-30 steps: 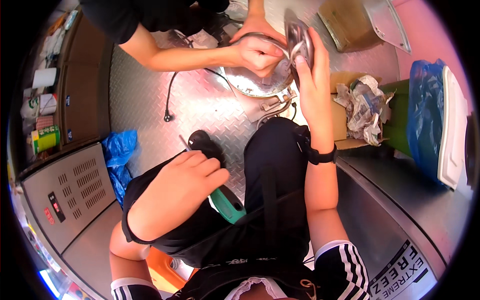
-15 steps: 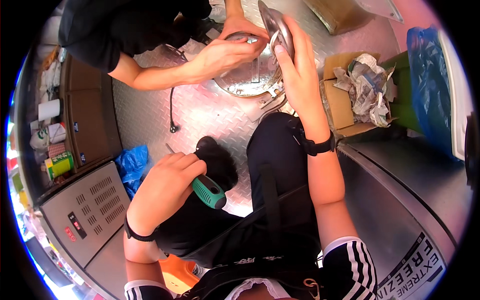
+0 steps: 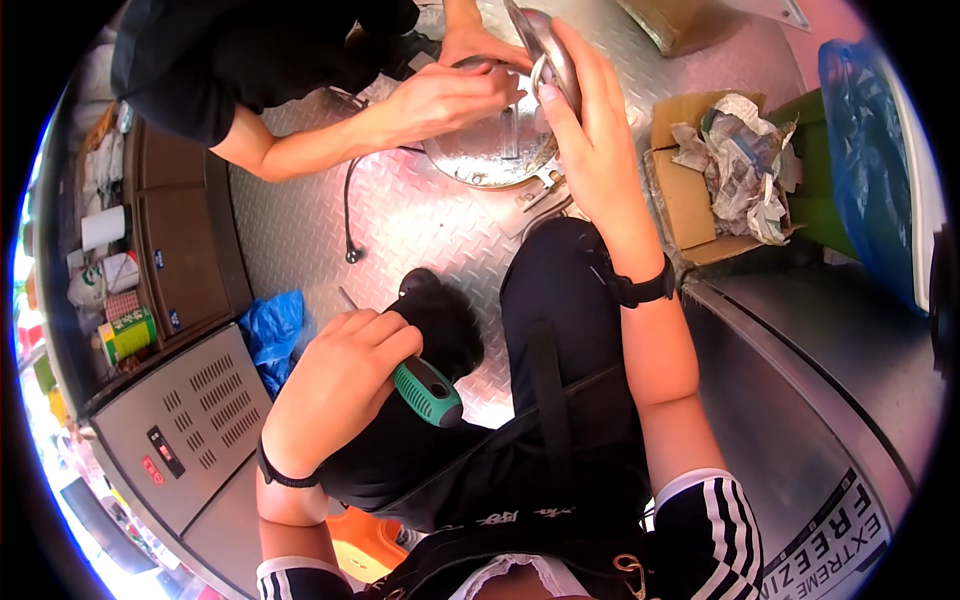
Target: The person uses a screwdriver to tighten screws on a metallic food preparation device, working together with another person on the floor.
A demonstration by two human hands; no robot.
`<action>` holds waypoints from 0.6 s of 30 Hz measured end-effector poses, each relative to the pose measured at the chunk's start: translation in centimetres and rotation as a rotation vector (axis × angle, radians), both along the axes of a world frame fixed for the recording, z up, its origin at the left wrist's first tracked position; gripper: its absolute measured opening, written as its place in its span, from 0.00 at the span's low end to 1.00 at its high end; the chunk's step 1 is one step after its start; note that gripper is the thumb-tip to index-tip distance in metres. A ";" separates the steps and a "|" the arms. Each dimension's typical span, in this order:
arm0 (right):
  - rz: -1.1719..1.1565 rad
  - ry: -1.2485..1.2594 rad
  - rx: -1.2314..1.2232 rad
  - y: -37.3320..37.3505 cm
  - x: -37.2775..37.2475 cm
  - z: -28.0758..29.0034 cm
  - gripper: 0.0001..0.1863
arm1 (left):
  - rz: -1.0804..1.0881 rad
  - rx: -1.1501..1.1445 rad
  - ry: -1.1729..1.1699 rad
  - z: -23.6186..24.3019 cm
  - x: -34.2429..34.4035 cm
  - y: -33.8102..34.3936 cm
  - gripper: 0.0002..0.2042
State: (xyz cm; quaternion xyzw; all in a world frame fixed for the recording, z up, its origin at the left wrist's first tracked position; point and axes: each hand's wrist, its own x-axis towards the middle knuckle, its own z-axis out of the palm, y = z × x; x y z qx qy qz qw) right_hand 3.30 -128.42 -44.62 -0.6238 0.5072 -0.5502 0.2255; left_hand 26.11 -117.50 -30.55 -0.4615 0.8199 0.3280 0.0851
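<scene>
My left hand [image 3: 345, 380] is closed around a screwdriver [image 3: 428, 392]; its green and black handle sticks out toward my lap, and a bit of the shaft shows beyond my fingers. My raised right hand [image 3: 600, 150] grips a shiny, rounded metal part [image 3: 560, 62] by its edge, thumb on the near side. Just below it, a round metal machine body [image 3: 485, 160] sits on the floor, its top plate exposed. Across from me, a co-worker's hand [image 3: 440, 105] works over that body, partly hiding a dark-rimmed piece.
A power cord with a plug [image 3: 352, 254] lies on the diamond-plate floor [image 3: 290, 215]. To the right stand a cardboard box [image 3: 690, 205] of crumpled paper and a steel freezer cabinet [image 3: 800, 370]. A blue plastic bag [image 3: 272, 335] lies by the vented appliance panel [image 3: 190, 400] on the left.
The metal part in my right hand has tilted slightly and shifted up a little. The co-worker's near hand has moved slightly left. My left hand keeps its hold on the screwdriver.
</scene>
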 end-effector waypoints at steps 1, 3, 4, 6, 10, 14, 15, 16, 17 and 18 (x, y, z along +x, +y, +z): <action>-0.010 -0.004 0.005 0.3 0.1 0.3 0.26 | 0.003 0.002 -0.002 -0.1 0.1 0.1 0.10; -0.010 0.000 0.006 0.4 0.2 0.6 0.26 | -0.001 -0.003 -0.030 0.0 0.1 0.1 0.10; -0.012 0.005 0.006 0.4 0.3 0.6 0.26 | 0.001 -0.003 -0.032 -0.1 0.2 0.1 0.10; -0.012 0.015 -0.003 0.4 0.3 0.6 0.26 | -0.038 -0.030 -0.019 -0.1 0.3 0.2 0.12; -0.074 0.124 -0.041 0.3 0.2 0.3 0.29 | -0.029 -0.024 -0.026 -0.1 0.2 0.3 0.11; 0.067 0.002 0.040 0.0 0.7 0.9 0.25 | 0.024 0.002 -0.033 -0.1 0.2 0.7 0.11; 0.079 -0.001 0.040 0.0 0.7 0.6 0.25 | 0.031 -0.012 -0.008 -0.1 0.3 0.8 0.12; 0.073 0.004 0.039 0.0 0.5 0.5 0.25 | 0.045 -0.013 -0.012 -0.2 0.2 0.9 0.12; 0.072 0.008 0.037 -0.1 0.6 0.6 0.25 | 0.047 -0.015 -0.013 -0.1 0.4 1.0 0.12; 0.068 0.021 0.014 -0.5 0.3 -0.1 0.25 | 0.047 -0.018 -0.016 0.0 0.5 1.1 0.12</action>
